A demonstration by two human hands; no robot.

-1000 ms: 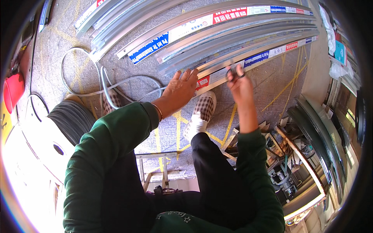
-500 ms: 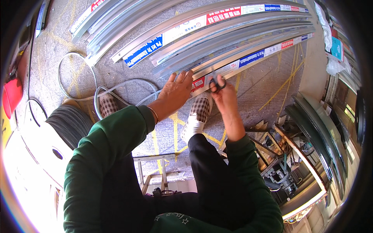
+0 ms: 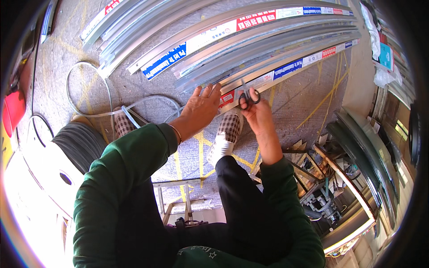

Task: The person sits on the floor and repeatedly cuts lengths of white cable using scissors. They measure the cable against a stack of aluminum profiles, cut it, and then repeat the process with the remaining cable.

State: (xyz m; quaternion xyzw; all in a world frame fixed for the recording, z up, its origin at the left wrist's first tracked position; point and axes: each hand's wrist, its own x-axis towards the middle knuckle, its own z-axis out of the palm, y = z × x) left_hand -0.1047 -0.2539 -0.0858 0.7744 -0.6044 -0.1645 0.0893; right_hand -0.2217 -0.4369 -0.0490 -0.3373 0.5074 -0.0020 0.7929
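Steadying the strip: left hand (image 3: 199,107) open and spread, with fingers on the left end of the front metal strip (image 3: 288,68), down on the floor (image 3: 286,114).
Scissors (image 3: 246,92): held by the black rings in the right hand (image 3: 259,112), close to the strip; touching or not, cannot tell.
Blade tips (image 3: 243,82): best kept away from left fingers, with slow, small moves and the strip pressed flat.
Counts: 2 hands, 1 pair of scissors, 2 checked shoes (image 3: 230,127), 1 red bucket (image 3: 14,111), 1 cable spool (image 3: 80,145), 3 labelled strips (image 3: 257,20).
Plain strips (image 3: 230,54): too bunched to count.
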